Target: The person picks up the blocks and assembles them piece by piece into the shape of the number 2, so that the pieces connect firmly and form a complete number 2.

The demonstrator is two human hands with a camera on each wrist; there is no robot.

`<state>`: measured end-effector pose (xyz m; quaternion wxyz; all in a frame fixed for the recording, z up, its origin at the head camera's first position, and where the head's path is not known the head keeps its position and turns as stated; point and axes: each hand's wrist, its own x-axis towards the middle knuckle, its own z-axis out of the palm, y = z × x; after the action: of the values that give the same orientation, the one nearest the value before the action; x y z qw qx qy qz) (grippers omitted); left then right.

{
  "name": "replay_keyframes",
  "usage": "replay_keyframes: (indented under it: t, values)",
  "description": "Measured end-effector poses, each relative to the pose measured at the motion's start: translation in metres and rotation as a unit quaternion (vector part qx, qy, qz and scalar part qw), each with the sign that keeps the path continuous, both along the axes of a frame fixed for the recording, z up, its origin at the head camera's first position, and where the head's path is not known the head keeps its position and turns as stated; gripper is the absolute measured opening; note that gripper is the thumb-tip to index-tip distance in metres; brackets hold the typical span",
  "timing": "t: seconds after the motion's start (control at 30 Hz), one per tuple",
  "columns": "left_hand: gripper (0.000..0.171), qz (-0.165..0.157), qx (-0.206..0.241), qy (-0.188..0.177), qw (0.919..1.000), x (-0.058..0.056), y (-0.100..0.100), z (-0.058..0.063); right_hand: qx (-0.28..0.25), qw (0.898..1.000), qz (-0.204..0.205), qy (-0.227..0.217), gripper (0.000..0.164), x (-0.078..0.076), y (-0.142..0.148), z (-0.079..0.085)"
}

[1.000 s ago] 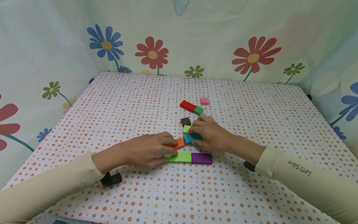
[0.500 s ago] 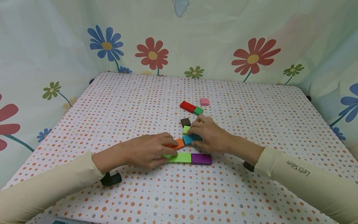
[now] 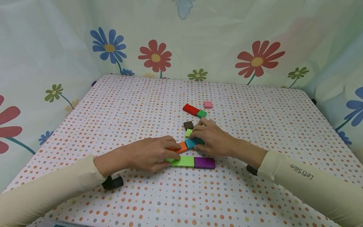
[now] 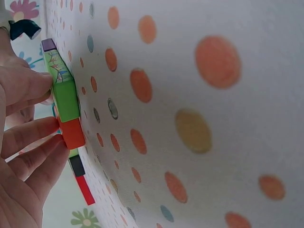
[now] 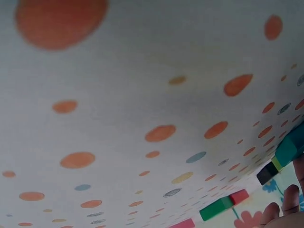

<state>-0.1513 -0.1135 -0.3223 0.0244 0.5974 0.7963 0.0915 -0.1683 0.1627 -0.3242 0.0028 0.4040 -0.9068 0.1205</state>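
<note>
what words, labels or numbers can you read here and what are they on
"Let'sSlim", as best I can read it: on the right sleeve, upside down in the head view.
Too small and blurred to read: the markings on the side of the light green block, in the left wrist view; they may be only a pattern.
No other readable text.

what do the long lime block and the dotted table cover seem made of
Long lime block: perhaps painted wood or plastic, smooth-looking, judging by crisp edges and flat color on top. Dotted cover: probably printed fabric or plastic sheet, matte, without visible glare.
</note>
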Motion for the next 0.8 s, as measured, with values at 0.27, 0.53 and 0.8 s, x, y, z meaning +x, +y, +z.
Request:
replay_keyframes:
  t: [0.27, 0.53, 0.8]
  values:
    - [0.027, -0.001, 0.002, -0.002, 1.0000, -0.0004, 0.0003, -0.0013, 0.006, 1.000, 0.004, 0.001, 0.030, 0.0000, 0.0004, -0.0005]
    - [0.026, -0.003, 0.003, 0.007, 1.0000, -0.0004, 0.0000, -0.0010, 0.004, 1.000, 0.002, -0.005, 0.029, -0.0004, -0.0015, -0.0015]
    - [0.026, -0.003, 0.003, 0.010, 0.9999, 0.0002, 0.0001, -0.0004, -0.006, 1.000, 0.008, -0.011, 0.028, -0.0021, -0.0006, -0.0024]
